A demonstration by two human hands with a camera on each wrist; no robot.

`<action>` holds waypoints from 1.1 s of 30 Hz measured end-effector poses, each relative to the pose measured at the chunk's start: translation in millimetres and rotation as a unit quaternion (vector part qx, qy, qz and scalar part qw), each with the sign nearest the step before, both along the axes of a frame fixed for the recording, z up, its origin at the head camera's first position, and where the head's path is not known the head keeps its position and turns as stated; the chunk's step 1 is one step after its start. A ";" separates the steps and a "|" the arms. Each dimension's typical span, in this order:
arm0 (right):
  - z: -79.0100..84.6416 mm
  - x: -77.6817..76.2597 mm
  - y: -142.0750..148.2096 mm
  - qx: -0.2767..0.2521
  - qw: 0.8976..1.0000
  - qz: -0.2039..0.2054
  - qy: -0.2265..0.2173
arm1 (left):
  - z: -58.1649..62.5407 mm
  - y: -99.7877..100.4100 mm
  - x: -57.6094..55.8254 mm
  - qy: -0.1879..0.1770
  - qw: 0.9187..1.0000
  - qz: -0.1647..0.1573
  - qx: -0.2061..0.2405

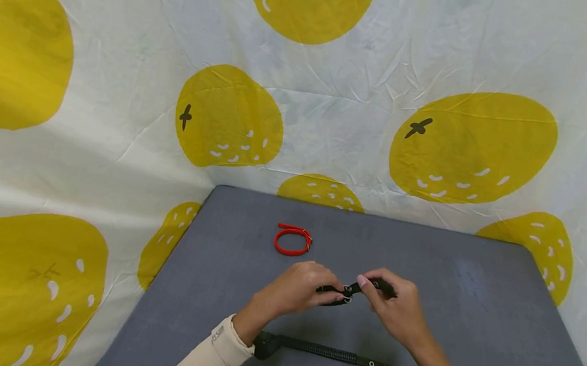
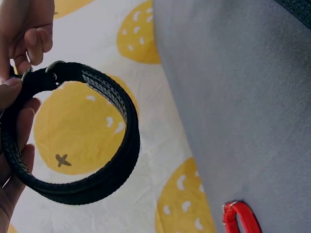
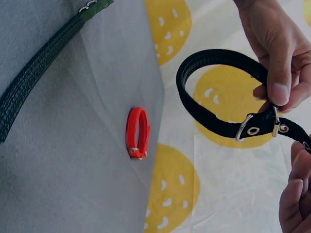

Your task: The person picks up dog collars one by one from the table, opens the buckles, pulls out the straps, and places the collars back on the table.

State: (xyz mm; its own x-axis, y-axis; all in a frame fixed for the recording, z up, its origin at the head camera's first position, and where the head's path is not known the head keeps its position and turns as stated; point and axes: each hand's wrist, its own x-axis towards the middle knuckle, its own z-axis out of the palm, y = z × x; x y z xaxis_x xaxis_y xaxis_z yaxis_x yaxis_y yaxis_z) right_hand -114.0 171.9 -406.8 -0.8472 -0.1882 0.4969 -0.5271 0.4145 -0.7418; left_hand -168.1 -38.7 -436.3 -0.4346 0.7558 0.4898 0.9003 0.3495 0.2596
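Note:
A black buckle collar [image 3: 206, 119], fastened into a loop, is held above the table between both hands. My left hand [image 1: 304, 284] grips the loop beside the buckle [image 3: 276, 121], thumb pressed on the band. With thumb and fingers, my right hand [image 1: 390, 306] pinches the collar's free end, which passes through the buckle and has metal eyelets. Close to the buckle sits a metal D-ring [image 3: 243, 128]. In the left wrist view the loop [image 2: 102, 187] hangs round, with pale stitching inside, and part of the buckle is hidden by fingers.
Beyond the hands, a red collar [image 1: 292, 243] lies curled on the grey table [image 1: 234, 224]. Nearer me lies a long dark green strap [image 1: 318, 349] with eyelets, its right end partly behind my right forearm. A cloth printed with yellow fruit [image 1: 230, 118] hangs around the table.

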 end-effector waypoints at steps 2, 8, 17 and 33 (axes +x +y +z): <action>0.3 -0.6 0.2 0.015 1.000 0.001 0.008 | 0.6 0.1 0.1 0.000 1.000 -0.003 0.007; -1.5 -2.9 0.5 0.046 0.998 0.017 0.025 | 2.3 0.6 0.3 -0.010 1.000 -0.010 0.013; -27.7 -15.1 11.1 0.063 0.997 0.034 -0.004 | 4.9 1.5 1.3 -0.015 0.999 -0.020 0.020; -33.4 -6.3 15.6 0.020 0.985 0.132 -0.109 | 1.7 -3.1 4.7 -0.053 0.996 -0.021 0.068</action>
